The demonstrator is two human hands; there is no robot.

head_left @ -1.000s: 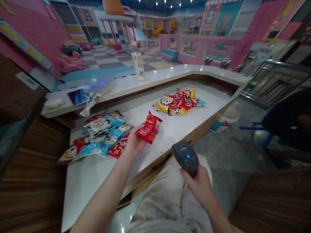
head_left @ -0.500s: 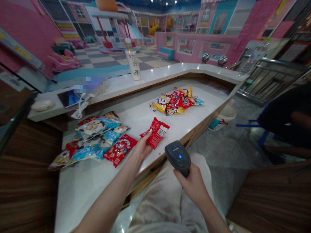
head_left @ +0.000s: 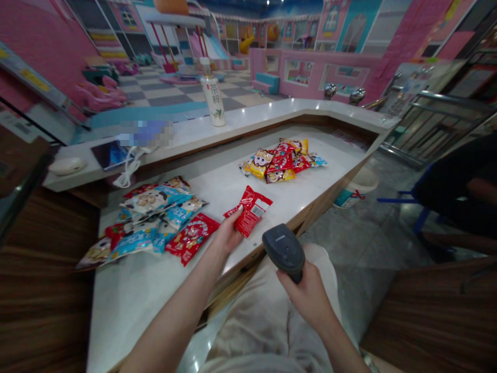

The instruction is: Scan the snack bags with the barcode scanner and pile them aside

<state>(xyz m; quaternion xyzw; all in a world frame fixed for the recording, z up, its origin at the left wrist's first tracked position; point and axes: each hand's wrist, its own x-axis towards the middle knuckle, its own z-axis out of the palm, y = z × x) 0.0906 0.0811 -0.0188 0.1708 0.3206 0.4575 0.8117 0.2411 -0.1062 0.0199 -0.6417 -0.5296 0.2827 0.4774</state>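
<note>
Between the thumb and fingers of my left hand (head_left: 230, 233) is a red snack packet (head_left: 252, 211), its white barcode label facing up. My right hand (head_left: 306, 292) is wrapped round the handle of a dark barcode scanner (head_left: 284, 250), whose head points toward the packet, a short gap away. Left of my left hand another red snack packet (head_left: 194, 235) lies flat on the white counter (head_left: 163, 305), beside a heap of blue and brown snack packets (head_left: 155, 217). Farther off lies a second pile of red and yellow snack packets (head_left: 281, 161).
A white-capped bottle (head_left: 214, 98) stands on the raised ledge (head_left: 267, 113) behind the counter. Also on the ledge are a white mouse-like object (head_left: 67, 166), a phone (head_left: 111, 154) and a white cable (head_left: 130, 171). A bucket (head_left: 359, 189) and a person's dark clothing (head_left: 462, 181) are at right.
The blue light on top of the barcode scanner has gone out. My hands and the red packet stay almost where they were, with only a slight shift of the view.
</note>
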